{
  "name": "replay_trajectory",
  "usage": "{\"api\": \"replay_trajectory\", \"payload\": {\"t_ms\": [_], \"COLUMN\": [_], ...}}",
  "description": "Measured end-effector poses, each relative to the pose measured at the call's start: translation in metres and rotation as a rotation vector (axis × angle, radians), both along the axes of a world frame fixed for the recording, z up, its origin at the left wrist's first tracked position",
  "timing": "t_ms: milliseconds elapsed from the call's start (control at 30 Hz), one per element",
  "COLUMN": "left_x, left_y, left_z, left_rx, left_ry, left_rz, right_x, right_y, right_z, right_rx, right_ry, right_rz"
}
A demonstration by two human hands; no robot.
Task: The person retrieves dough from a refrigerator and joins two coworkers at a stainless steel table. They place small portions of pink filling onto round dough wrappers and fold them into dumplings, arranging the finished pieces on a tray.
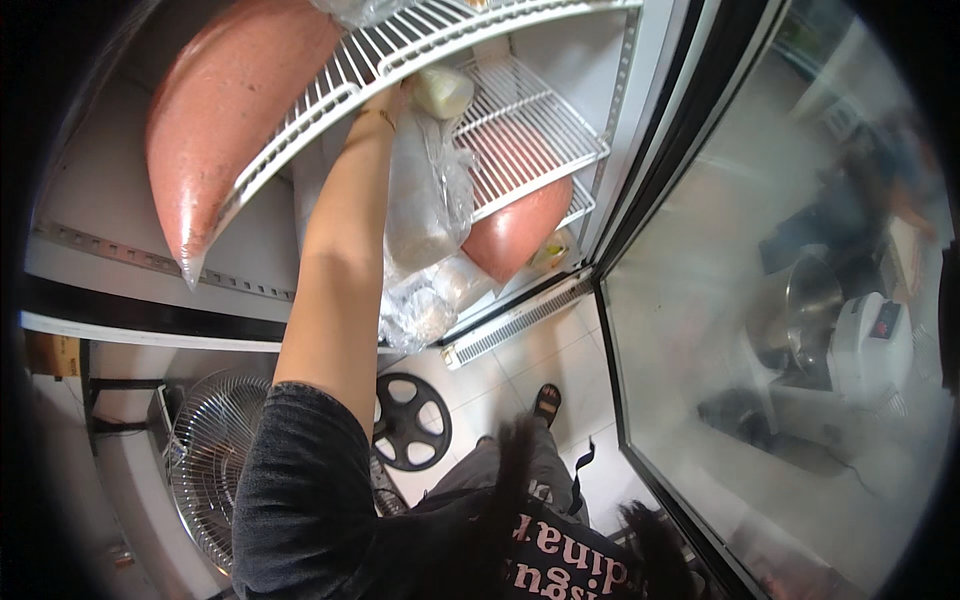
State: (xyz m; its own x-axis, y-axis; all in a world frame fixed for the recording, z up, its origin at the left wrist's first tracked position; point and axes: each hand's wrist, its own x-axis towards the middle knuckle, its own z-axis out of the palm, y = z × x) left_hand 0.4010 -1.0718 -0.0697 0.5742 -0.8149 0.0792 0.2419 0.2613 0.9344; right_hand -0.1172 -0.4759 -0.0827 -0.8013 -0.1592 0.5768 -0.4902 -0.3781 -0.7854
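Note:
My left arm reaches up into an upright glass-door fridge, and my left hand [385, 98] is at the white wire shelf [440, 45]. The shelf's front rail hides its fingers, so I cannot see whether it holds anything. Right beside it are a clear bag with something pale yellow [443, 92] and a tall clear plastic bag [420, 190]. On the upper shelf lies a large pointed bag of pink paste [240, 110], its tip hanging over the edge. Another pink bag [515, 225] rests on a lower rack. My right hand is out of view.
The glass door [720, 330] stands open at my right; a mixer [865, 345] shows blurred through it. At the left is a wire fan cage [205, 460]. A round black base [412, 422] sits on the tiled floor near my feet. Crumpled plastic bags [425, 305] fill the fridge bottom.

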Motion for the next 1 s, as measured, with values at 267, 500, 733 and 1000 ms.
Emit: {"api": "replay_trajectory", "payload": {"t_ms": [267, 500, 733, 1000], "left_x": [-0.039, 0.032, 0.057, 0.094], "left_y": [0.203, 0.333, 0.328, 0.282], "left_z": [-0.056, -0.208, -0.275, -0.239], "left_rx": [0.082, 0.759, 0.697, 1.235], "left_ry": [-0.96, -0.237, -1.405, -1.821], "left_rz": [-0.653, -0.341, 0.451, -0.347], "right_x": [-0.01, -0.015, -0.05, -0.05], "right_y": [-0.004, 0.011, 0.029, 0.028], "right_z": [0.007, 0.017, 0.005, 0.016], "right_rx": [-0.025, -0.115, 0.165, 0.106], "right_ry": [0.014, 0.034, 0.148, 0.186], "right_rz": [0.019, -0.014, -0.021, 0.044]}}
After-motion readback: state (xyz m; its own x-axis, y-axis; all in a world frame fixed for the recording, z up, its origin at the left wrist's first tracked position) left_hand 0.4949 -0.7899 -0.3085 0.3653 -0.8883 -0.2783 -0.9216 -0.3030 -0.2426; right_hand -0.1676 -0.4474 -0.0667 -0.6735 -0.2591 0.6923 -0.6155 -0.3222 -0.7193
